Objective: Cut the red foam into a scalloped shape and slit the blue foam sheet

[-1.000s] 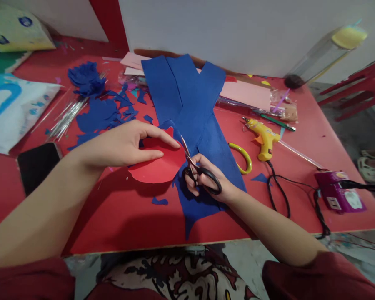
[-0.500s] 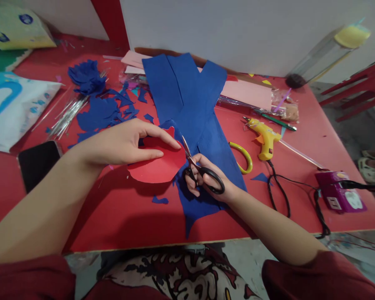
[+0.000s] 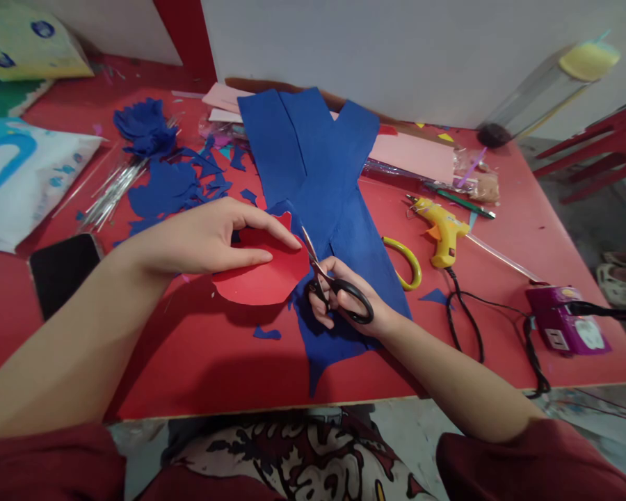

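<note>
My left hand grips a rounded piece of red paper, thumb and fingers on its upper face. Black-handled scissors are in my right hand, fingers through the loops. Their blades meet the right edge of the red paper and point up and to the left. Beneath both hands lie long strips of blue paper, crossing one another on the table. A small blue scrap rests in front of the red paper.
Left of the blue strips lie blue cut-outs, a bundle of wires, a phone and a wipes pack. To the right are a yellow-handled tool, a yellow glue gun with its cord, and a purple power socket.
Hardly anything differs. The scissor blades have shifted very slightly at the red paper's right edge, and both hands keep their places.
</note>
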`<state>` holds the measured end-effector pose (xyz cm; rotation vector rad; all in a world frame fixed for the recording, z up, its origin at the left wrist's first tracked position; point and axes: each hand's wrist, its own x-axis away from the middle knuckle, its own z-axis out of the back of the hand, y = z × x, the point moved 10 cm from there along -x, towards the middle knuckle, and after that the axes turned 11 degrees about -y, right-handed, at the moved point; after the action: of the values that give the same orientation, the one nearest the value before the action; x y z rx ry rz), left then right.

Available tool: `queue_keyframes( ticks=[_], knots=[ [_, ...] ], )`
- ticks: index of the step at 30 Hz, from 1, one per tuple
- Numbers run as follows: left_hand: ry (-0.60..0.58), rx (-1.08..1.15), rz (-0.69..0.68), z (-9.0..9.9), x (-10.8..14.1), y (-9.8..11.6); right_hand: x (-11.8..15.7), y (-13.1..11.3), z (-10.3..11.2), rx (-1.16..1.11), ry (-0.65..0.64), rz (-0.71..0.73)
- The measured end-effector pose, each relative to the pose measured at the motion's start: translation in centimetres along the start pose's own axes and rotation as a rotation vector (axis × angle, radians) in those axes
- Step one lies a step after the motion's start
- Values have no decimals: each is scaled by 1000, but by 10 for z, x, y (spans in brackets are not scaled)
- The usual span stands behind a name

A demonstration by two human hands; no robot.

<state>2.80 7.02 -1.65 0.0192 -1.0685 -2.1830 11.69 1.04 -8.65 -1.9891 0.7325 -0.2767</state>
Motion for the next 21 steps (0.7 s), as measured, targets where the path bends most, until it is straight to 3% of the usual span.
queue_keyframes(
  ticks=[21],
  knots=[
    [-30, -2, 14, -2, 0, 0, 0, 2, -1, 14, 15, -56]
  ],
)
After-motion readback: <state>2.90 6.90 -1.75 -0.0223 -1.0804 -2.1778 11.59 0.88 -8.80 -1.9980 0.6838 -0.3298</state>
